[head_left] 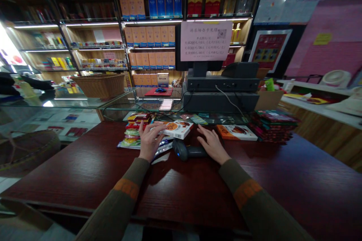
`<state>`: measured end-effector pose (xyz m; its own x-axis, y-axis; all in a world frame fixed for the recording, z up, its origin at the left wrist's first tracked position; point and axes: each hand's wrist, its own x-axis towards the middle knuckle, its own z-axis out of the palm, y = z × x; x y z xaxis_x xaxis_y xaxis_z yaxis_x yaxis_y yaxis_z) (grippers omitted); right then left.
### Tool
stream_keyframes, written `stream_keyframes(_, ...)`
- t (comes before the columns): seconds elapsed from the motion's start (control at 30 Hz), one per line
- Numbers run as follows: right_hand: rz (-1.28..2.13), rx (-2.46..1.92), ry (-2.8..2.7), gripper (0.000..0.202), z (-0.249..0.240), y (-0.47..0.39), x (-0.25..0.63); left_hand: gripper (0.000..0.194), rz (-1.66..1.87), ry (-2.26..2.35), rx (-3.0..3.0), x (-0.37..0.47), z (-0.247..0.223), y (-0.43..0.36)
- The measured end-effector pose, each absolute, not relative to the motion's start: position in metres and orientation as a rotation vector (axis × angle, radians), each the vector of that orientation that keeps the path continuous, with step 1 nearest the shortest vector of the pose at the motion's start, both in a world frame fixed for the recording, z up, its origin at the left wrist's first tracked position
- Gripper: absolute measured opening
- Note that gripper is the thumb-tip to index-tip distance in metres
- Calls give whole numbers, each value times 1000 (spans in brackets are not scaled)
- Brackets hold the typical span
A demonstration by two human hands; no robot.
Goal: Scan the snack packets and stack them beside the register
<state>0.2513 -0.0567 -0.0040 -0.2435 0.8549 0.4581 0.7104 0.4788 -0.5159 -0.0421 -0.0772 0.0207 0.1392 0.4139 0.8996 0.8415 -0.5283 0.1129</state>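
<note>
My left hand [149, 140] grips a white and orange snack box [177, 128], held just above the dark red counter [85, 173]. Left of it lies a pile of colourful snack packets [135, 130]. My right hand [211, 144] rests flat on the handle of a grey barcode scanner [185, 150], which lies on the counter between my hands. A second orange and white box [236, 132] lies flat just right of my right hand.
A stack of dark red and green packets [273, 124] sits at the right. Behind stands a black cash register [222, 90] with a pink notice [206, 40] on its screen. A glass display case [70, 109] and wicker basket [98, 84] lie to the left; stocked shelves fill the back wall.
</note>
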Motion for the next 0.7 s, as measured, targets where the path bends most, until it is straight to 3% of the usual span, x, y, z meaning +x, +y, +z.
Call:
stream_keyframes(0.43,685,-1115,-1624,53,-17,-34,257,22,-1439,-1176,-2028,-32,18,-77)
stream_keyframes(0.7,842,-1072,-1367,60,-10,-39,256,20,-1552,-1122,-1979,-28,16,-71)
